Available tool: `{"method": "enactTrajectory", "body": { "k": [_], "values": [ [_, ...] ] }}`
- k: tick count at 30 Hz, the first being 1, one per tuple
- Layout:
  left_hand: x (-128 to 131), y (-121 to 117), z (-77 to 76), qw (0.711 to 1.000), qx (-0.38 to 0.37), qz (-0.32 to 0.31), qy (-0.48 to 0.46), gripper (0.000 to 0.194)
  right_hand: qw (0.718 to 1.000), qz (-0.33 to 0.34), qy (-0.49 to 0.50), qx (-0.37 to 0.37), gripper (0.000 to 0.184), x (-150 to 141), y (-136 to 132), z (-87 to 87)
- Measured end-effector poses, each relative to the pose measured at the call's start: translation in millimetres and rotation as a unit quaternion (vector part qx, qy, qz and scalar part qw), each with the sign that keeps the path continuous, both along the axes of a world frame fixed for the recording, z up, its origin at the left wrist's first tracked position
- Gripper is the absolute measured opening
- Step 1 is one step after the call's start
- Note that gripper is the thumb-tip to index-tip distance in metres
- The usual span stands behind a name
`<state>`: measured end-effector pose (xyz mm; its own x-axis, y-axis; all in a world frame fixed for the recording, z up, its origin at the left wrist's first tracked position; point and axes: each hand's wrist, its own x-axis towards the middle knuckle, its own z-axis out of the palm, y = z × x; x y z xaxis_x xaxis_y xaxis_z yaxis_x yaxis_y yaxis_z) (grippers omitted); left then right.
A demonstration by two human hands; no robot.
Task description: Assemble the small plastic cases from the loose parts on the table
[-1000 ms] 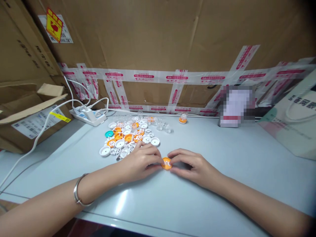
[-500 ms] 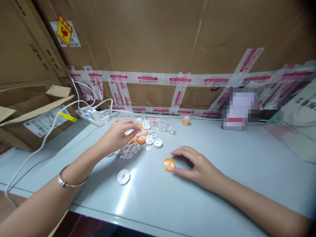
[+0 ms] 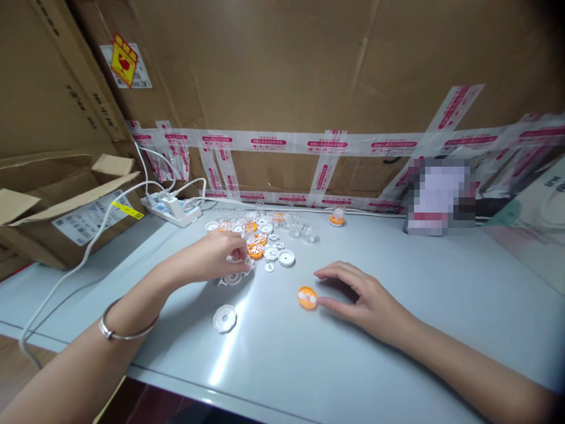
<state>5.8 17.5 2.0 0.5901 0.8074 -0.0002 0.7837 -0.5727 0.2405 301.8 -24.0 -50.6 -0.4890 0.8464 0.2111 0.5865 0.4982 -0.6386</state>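
My left hand (image 3: 218, 256), a bangle on its wrist, rests over a pile of small white and orange plastic discs (image 3: 260, 235) with its fingers curled in a pinch on a small white piece I cannot make out. My right hand (image 3: 362, 294) lies on the grey table (image 3: 397, 353), fingers slightly spread, thumb and forefinger beside an orange disc (image 3: 306, 297) that has white parts set in it. A single white disc (image 3: 225, 318) lies apart, near the front.
Cardboard taped with red-printed strips forms the back wall. A white power strip (image 3: 170, 209) with cables sits at the back left, an open cardboard box (image 3: 66, 206) left of it. One assembled orange-and-clear piece (image 3: 336, 218) stands near the wall. A bag (image 3: 538, 224) is at the right.
My left hand left the orange disc, reached into the pile, and now pinches a small piece there. A white disc appeared alone at the front. My right hand stays by the orange disc.
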Motion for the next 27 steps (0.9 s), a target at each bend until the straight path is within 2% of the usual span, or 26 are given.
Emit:
{"method": "enactTrajectory", "body": {
  "k": [3,8,12,15,17,19,21,24,27],
  "values": [
    [3.4,-5.3,-5.6,1.0,-0.001,0.005,0.012,0.019,1.0,0.001,0.0,0.001,0.026,0.1,1.0,-0.2],
    [10.4,-8.8,-16.3,0.999,0.014,-0.013,0.036,0.01,1.0,-0.002,0.002,0.009,0.024,-0.2,2.2,-1.4],
    [10.9,-8.7,-15.6,0.998,0.038,-0.029,0.036,0.013,1.0,-0.004,0.012,0.019,0.023,1.8,4.1,-2.3],
    [11.8,-9.0,-10.9,0.996,0.08,-0.045,-0.008,0.014,0.999,-0.02,0.036,0.021,0.021,2.0,4.0,0.8],
    [16.7,-11.4,-9.3,0.982,0.155,-0.06,-0.089,0.013,0.995,-0.054,0.077,0.014,0.018,-1.1,1.6,5.4],
    [26.3,-17.1,-11.0,0.945,0.256,-0.077,-0.188,0.01,0.986,-0.096,0.137,-0.02,0.017,-7.4,-3.4,11.0],
    [39.0,-26.1,-15.8,0.9,0.342,-0.106,-0.247,0.005,0.968,-0.117,0.204,-0.092,0.02,-15.5,-10.4,15.9],
    [56.7,-41.8,-24.5,0.876,0.395,-0.177,-0.215,0.003,0.929,-0.091,0.285,-0.218,0.024,-25.7,-21.6,18.5],
    [66.4,-52.5,-30.7,0.869,0.418,-0.211,-0.162,0.005,0.899,-0.074,0.329,-0.28,0.029,-30.8,-28.6,15.3]
  ]
}}
